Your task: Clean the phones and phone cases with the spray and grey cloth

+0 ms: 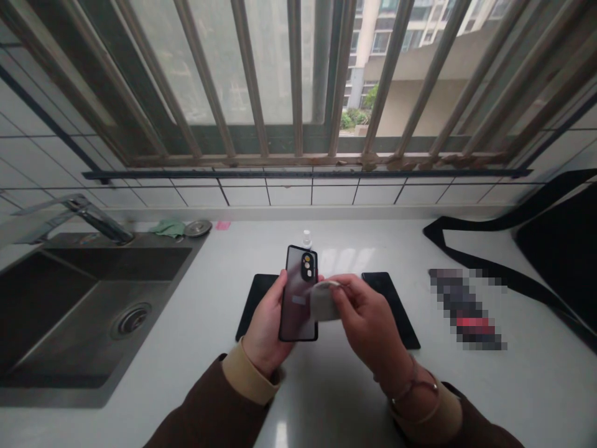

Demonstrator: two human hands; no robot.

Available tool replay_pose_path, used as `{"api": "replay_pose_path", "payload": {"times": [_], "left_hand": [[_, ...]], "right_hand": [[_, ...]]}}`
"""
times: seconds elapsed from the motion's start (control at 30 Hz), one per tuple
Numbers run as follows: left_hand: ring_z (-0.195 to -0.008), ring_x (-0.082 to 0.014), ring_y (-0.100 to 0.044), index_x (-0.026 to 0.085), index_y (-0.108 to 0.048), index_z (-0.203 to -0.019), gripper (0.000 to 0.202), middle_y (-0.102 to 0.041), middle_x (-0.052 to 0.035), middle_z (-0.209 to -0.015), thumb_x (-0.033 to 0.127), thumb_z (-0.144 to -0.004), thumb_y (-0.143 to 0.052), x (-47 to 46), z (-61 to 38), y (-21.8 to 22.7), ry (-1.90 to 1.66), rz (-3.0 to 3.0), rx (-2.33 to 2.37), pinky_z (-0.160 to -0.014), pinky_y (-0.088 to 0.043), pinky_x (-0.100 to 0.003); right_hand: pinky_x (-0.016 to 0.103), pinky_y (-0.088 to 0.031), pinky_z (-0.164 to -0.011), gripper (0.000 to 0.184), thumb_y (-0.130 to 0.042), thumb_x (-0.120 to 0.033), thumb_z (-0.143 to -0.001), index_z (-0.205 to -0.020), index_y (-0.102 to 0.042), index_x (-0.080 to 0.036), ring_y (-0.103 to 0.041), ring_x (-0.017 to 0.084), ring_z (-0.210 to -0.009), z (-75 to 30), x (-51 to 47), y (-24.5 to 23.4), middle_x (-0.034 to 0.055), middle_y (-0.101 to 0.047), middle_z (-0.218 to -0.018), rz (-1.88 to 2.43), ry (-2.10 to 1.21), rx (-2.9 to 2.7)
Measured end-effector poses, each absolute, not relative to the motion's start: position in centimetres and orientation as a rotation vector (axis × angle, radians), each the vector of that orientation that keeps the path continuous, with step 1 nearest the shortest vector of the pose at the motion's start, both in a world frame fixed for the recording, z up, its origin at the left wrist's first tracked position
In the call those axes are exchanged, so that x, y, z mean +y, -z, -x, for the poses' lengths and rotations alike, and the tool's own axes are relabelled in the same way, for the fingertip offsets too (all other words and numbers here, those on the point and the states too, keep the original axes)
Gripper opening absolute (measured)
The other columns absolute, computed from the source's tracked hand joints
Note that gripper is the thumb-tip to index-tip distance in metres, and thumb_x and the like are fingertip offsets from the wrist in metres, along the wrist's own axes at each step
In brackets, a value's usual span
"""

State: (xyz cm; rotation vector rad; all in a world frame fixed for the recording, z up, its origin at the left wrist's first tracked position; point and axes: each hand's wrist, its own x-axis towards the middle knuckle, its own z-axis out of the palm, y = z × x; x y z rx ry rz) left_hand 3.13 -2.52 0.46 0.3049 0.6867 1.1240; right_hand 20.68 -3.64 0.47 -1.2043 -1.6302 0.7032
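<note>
Sink: steel sink at left, cut off by frame, with faucet behind it.
Behind sink: green cloth beside round metal strainer.
Left hand: clamped on smartphone, fingers mostly hidden behind it.
Smartphone: held upright above counter, dark see-through back, camera module on top.
Behind smartphone: small white bottle, lower part hidden.
Right hand: fingers together, pinching grey cloth against smartphone back.
Under hands: two black slabs on white counter, partly covered.
Right: pixelated object, cannot make out; black strap runs off frame.
</note>
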Motion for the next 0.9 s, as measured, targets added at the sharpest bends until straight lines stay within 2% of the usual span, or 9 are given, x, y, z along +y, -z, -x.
{"api": "replay_pose_path", "payload": {"times": [0.07, 0.1, 0.17, 0.2, 0.3, 0.43, 0.63, 0.8, 0.9], "left_hand": [[-0.108, -0.0295, -0.080, 0.015, -0.070, -0.142, 0.047, -0.082, -0.0169, -0.122, 0.046, -0.112, -0.050, -2.8, -3.3, -0.3, -1.110, -0.344, 0.659, -0.107, -0.058, -0.049], [-0.109, -0.0304, -0.079, 0.016, -0.067, -0.146, 0.048, -0.081, -0.0178, -0.124, 0.046, -0.112, -0.050, -3.0, -3.5, -0.2, -1.101, -0.362, 0.660, -0.108, -0.057, -0.051], [-0.110, -0.0320, -0.079, 0.019, -0.062, -0.152, 0.052, -0.079, -0.0191, -0.126, 0.050, -0.111, -0.052, -3.4, -3.9, 0.1, -1.064, -0.394, 0.654, -0.109, -0.056, -0.055], [-0.113, -0.0321, -0.078, 0.021, -0.060, -0.153, 0.052, -0.079, -0.0184, -0.129, 0.050, -0.111, -0.053, -3.6, -4.2, 0.2, -1.047, -0.410, 0.637, -0.110, -0.055, -0.055], [-0.129, -0.0298, -0.071, 0.027, -0.063, -0.151, 0.045, -0.074, -0.0121, -0.141, 0.044, -0.110, -0.058, -4.3, -5.1, 0.4, -1.063, -0.473, 0.585, -0.116, -0.051, -0.048], [-0.147, -0.0259, -0.057, 0.027, -0.069, -0.146, 0.039, -0.069, -0.0083, -0.150, 0.037, -0.108, -0.064, -4.8, -5.8, 0.4, -1.112, -0.588, 0.623, -0.125, -0.040, -0.036], [-0.149, -0.0280, -0.055, 0.026, -0.069, -0.144, 0.039, -0.068, -0.0088, -0.151, 0.040, -0.109, -0.062, -4.7, -5.6, 1.0, -1.108, -0.604, 0.604, -0.125, -0.041, -0.038], [-0.153, -0.0239, -0.051, 0.027, -0.071, -0.143, 0.035, -0.071, -0.0067, -0.147, 0.035, -0.109, -0.062, -4.6, -5.9, 1.4, -1.086, -0.527, 0.610, -0.128, -0.037, -0.036], [-0.149, -0.0235, -0.057, 0.026, -0.071, -0.143, 0.036, -0.076, -0.0070, -0.139, 0.034, -0.109, -0.064, -4.4, -6.1, 1.1, -1.094, -0.421, 0.630, -0.125, -0.042, -0.036]], "right_hand": [[0.033, -0.064, -0.074, 0.022, -0.058, -0.035, -0.109, -0.113, -0.076, -0.023, -0.080, 0.022, -0.086, -21.1, -3.2, -0.5, 0.0063, -0.084, -0.099, 1.288, -0.551, -1.448], [0.037, -0.064, -0.083, 0.022, -0.059, -0.034, -0.108, -0.116, -0.076, -0.023, -0.080, 0.024, -0.095, -21.3, -3.0, -0.4, 0.0076, -0.083, -0.105, 1.293, -0.454, -1.422], [0.046, -0.061, -0.100, 0.022, -0.059, -0.028, -0.108, -0.120, -0.077, -0.024, -0.076, 0.027, -0.112, -21.5, -2.8, -0.2, 0.0093, -0.081, -0.119, 1.257, -0.265, -1.474], [0.049, -0.059, -0.105, 0.024, -0.059, -0.025, -0.107, -0.121, -0.077, -0.024, -0.074, 0.027, -0.116, -21.5, -2.8, -0.1, 0.0097, -0.080, -0.121, 1.234, -0.192, -1.530], [0.049, -0.060, -0.099, 0.026, -0.058, -0.019, -0.106, -0.123, -0.078, -0.023, -0.075, 0.027, -0.109, -21.0, -3.0, 0.5, 0.0105, -0.081, -0.114, 1.208, -0.121, -1.695], [0.048, -0.064, -0.098, 0.026, -0.059, -0.017, -0.105, -0.123, -0.077, -0.018, -0.078, 0.028, -0.107, -20.4, -3.1, 1.2, 0.0127, -0.082, -0.115, 1.241, -0.119, -1.776], [0.046, -0.067, -0.099, 0.028, -0.054, -0.016, -0.107, -0.125, -0.075, -0.020, -0.080, 0.027, -0.112, -20.1, -3.1, 1.6, 0.0129, -0.083, -0.121, 1.224, -0.086, -1.758], [0.045, -0.064, -0.109, 0.029, -0.052, -0.011, -0.107, -0.126, -0.072, -0.020, -0.077, 0.025, -0.124, -20.1, -3.2, 1.3, 0.0133, -0.080, -0.130, 1.103, -0.128, -1.784], [0.045, -0.062, -0.112, 0.032, -0.050, -0.008, -0.106, -0.126, -0.071, -0.021, -0.075, 0.024, -0.128, -20.2, -3.1, 1.0, 0.0122, -0.079, -0.133, 1.006, -0.212, -1.823]]}}
